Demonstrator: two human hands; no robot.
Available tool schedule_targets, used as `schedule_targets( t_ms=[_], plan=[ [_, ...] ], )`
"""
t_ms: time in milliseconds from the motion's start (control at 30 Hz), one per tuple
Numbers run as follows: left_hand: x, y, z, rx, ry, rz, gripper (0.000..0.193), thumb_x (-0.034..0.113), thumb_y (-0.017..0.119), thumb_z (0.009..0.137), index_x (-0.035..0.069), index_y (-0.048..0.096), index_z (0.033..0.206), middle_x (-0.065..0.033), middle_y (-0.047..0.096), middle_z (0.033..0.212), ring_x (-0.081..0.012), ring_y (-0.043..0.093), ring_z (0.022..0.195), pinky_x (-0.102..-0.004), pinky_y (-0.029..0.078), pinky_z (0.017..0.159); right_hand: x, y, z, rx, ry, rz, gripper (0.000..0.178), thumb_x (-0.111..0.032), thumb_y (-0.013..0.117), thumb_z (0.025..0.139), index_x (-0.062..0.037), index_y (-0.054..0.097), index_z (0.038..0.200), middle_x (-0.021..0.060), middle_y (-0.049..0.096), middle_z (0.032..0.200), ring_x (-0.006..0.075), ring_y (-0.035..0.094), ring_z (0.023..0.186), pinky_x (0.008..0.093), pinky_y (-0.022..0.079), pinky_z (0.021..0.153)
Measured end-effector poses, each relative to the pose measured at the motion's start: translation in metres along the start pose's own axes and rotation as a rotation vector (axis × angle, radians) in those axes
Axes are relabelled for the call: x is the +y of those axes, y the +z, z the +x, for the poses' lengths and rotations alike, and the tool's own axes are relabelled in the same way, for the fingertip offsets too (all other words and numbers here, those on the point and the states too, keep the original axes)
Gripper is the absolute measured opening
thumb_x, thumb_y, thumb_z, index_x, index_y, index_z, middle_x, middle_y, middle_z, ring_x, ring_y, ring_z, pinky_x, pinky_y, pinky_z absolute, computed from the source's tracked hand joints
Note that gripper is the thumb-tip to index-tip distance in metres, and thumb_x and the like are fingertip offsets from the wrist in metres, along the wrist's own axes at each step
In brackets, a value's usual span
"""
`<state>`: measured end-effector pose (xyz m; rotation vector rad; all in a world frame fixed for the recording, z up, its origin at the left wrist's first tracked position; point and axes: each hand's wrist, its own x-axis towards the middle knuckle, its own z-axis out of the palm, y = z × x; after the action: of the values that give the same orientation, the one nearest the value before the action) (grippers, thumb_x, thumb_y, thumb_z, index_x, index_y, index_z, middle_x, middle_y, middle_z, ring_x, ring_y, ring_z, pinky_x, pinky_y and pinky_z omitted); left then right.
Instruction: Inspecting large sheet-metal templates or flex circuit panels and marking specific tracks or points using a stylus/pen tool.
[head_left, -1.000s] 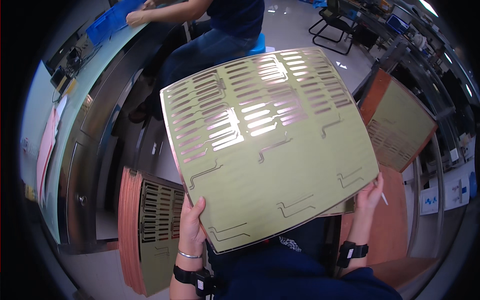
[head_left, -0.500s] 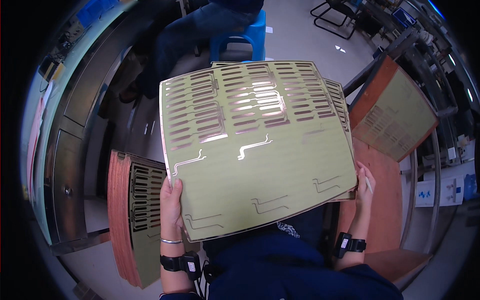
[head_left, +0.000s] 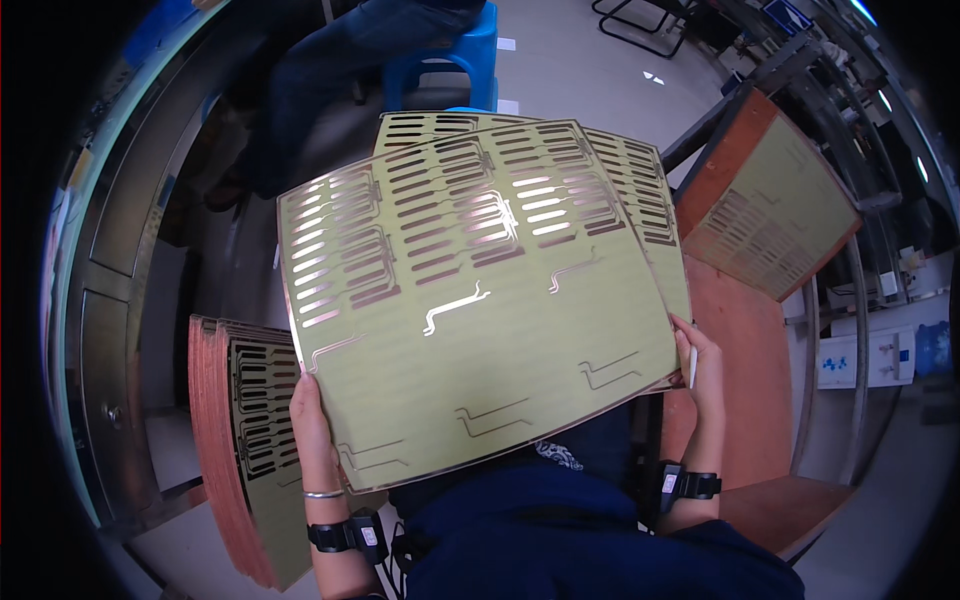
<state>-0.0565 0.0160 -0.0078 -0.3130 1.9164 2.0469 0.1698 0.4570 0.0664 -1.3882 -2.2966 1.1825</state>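
A large thin sheet [head_left: 480, 300] fills the centre of the frame. It is yellow-green, with a glossy surface that reflects light in its upper part, and it has copper-coloured edges. Rows of narrow slots cover its upper half, and a few thin stepped lines lie in its lower half. The sheet is flexible and bends a little. Directly behind it there is a second sheet [head_left: 640, 190] of the same kind, whose top and right edges show in the upper centre.

The left hand [head_left: 312, 425] grips the lower left edge of the front sheet, with the thumb on the face and the fingers closed behind it. The right hand [head_left: 702, 365] is closed on the right edge of the sheets, with the fingers curled over the rim. A silver bracelet [head_left: 324, 494] and a black wrist device [head_left: 348, 534] are on the left forearm.

In the lower left of the frame, a stack of similar sheets [head_left: 235, 430] stands upright, and its copper-coloured edges form a thick band. In the upper right, another sheet lies on a reddish-brown board [head_left: 770, 200] that is tilted. Below it, at the right, there is a brown wooden counter [head_left: 750, 350]. At the top centre a blue plastic stool [head_left: 450, 60] stands on the grey floor, and a person in dark trousers [head_left: 340, 60] sits on it.
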Motion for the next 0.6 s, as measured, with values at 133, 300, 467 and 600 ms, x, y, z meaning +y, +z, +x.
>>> schedule_targets(
  t_ms=[133,300,467,600],
  plan=[
    [0.003,0.006,-0.002,0.037,0.035,0.051,0.044,0.033,0.040,0.104,-0.005,0.057,0.119,-0.0066,0.064,0.108,-0.0113,0.057,0.095,-0.0257,0.045,0.087,0.000,-0.005,0.000,-0.007,0.005,-0.043,0.025,-0.016,0.055,0.096,-0.0080,0.067,0.117,0.0076,0.065,0.069,0.0117,0.059,0.052,0.0274,0.049,0.049],
    [0.007,0.012,-0.007,0.044,0.078,0.127,0.044,0.033,0.040,0.104,-0.006,0.059,0.113,-0.0066,0.064,0.103,-0.0106,0.056,0.091,-0.0253,0.045,0.084,-0.012,-0.013,-0.003,0.037,-0.247,-0.257,0.021,-0.012,0.060,0.092,-0.0020,0.068,0.108,0.0197,0.069,0.085,0.0219,0.068,0.079,0.0326,0.051,0.076],
    [0.003,0.010,-0.006,0.055,0.113,0.170,0.042,0.032,0.041,0.104,-0.006,0.060,0.106,-0.0054,0.063,0.098,-0.0098,0.055,0.087,-0.0251,0.045,0.081,-0.016,-0.020,-0.003,0.017,-0.236,-0.330,0.021,-0.013,0.061,0.090,-0.0030,0.069,0.107,0.0236,0.066,0.087,0.0279,0.068,0.074,0.0326,0.051,0.071],
    [-0.004,0.008,-0.004,0.080,0.184,0.156,0.040,0.030,0.041,0.104,-0.005,0.060,0.103,-0.0051,0.063,0.097,-0.0097,0.054,0.086,-0.0248,0.045,0.080,-0.025,-0.028,-0.007,-0.038,-0.154,-0.332,0.021,-0.012,0.061,0.091,-0.0036,0.069,0.108,0.0230,0.067,0.085,0.0256,0.069,0.072,0.0327,0.051,0.069]
  ],
)
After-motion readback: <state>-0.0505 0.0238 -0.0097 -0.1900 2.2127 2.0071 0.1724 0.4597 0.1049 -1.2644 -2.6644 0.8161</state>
